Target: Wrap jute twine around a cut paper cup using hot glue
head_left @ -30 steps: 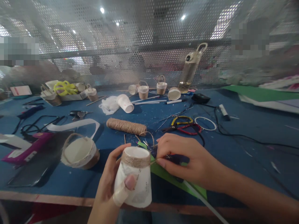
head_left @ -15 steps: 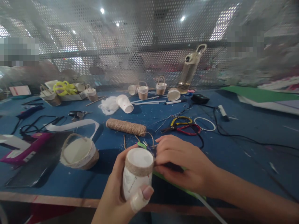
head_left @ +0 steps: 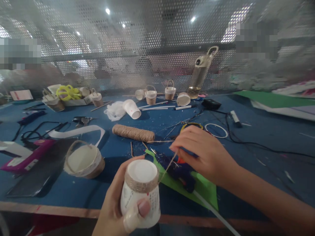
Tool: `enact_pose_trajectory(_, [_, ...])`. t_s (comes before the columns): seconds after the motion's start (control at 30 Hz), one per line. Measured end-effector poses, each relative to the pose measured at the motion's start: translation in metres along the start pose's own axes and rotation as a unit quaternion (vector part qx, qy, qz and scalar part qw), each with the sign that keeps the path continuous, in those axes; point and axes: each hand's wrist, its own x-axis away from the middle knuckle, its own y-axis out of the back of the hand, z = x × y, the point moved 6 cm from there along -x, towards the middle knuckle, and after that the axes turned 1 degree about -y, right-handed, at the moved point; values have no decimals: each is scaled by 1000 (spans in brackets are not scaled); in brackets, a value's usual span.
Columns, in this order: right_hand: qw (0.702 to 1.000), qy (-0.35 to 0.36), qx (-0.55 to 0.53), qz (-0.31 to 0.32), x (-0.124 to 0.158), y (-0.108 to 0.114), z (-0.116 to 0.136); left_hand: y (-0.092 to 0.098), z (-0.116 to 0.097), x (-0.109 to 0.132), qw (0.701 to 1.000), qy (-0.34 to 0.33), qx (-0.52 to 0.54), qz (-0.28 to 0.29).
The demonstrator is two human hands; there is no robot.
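Note:
My left hand [head_left: 115,200] is wrapped round a white paper cup [head_left: 141,205], held upside down with its base up. Brown twine is wound in a band [head_left: 140,185] just under the base. From that band a strand of twine [head_left: 168,167] runs up to my right hand [head_left: 204,150], which pinches it between thumb and fingers. The strand carries on left to the twine roll [head_left: 133,132] lying on the table. Beneath my right hand, a dark blue glue gun [head_left: 179,173] with a white glue stick [head_left: 214,211] at its back rests on a green sheet [head_left: 205,188].
To the left stands a twine-wrapped basket cup [head_left: 85,160], beside a purple box [head_left: 31,157]. Pliers [head_left: 192,125] lie partly behind my right hand, near a white ring [head_left: 216,130]. Several small baskets [head_left: 150,96] and a tilted bottle [head_left: 199,73] stand along the perforated screen.
My right hand has moved up and away from the cup, drawing the twine taut. The cup has shifted slightly left and down in my left hand, uncovering the glue gun.

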Motion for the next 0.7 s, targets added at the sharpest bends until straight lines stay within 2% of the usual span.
enact_pose_trajectory(0.1, [991,-82,-100,19,0,1,-5,0,3,0,999,37,-3,-7])
enact_pose_trajectory(0.17, [984,-108,-140,13,1,1,-7,0,2,1,999,45,-9,-14])
enact_pose_trajectory(0.27, [987,-73,-139,-32,3,6,-5,0,-1,0,999,36,-15,-19])
enact_pose_trajectory(0.37, [994,-11,-90,-62,4,11,2,-1,-1,-1,999,35,-12,-14])
enact_pose_trajectory(0.5, [993,-3,-64,-102,4,20,8,-1,-1,-1,999,26,-17,-18])
enact_pose_trajectory(0.6, [986,-50,-72,-139,5,27,6,-2,-2,-1,999,24,-28,-18])
enact_pose_trajectory(0.7, [958,-133,-218,-128,9,23,-7,-2,-2,-1,999,29,-39,-23])
